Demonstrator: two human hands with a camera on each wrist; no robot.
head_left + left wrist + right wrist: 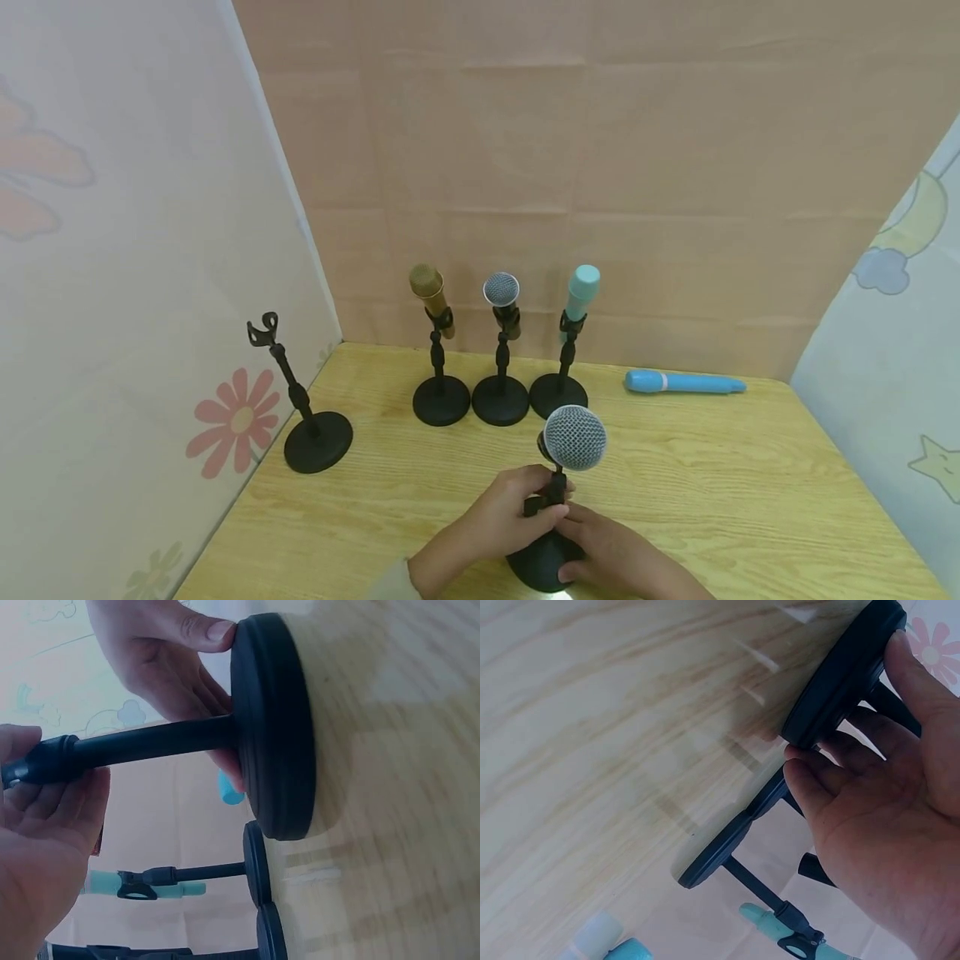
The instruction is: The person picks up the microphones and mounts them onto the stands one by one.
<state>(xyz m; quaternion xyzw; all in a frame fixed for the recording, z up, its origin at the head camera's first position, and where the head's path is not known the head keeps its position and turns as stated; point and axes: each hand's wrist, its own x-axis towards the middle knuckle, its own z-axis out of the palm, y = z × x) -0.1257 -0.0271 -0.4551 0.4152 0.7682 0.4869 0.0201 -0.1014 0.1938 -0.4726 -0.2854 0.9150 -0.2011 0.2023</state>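
Note:
A black desktop microphone stand (536, 567) is at the near middle of the table, carrying a microphone with a silver mesh head (574, 437). My left hand (495, 518) grips the stand's upright below the clip, thumb on one side and fingers behind. On the round black base (274, 727), my right hand (618, 550) holds the rim, with the thumb on the edge and the fingers on its upper side; the right wrist view shows this right hand (877, 772) too. Whether the base touches the table fully, I cannot tell.
Behind stand three stands bearing a gold microphone (427, 283), a silver-headed microphone (501, 289) and a mint microphone (583, 287). A bare stand (318, 442) is at the left edge. A blue microphone (686, 382) lies at the back right. Walls border the table's back and sides.

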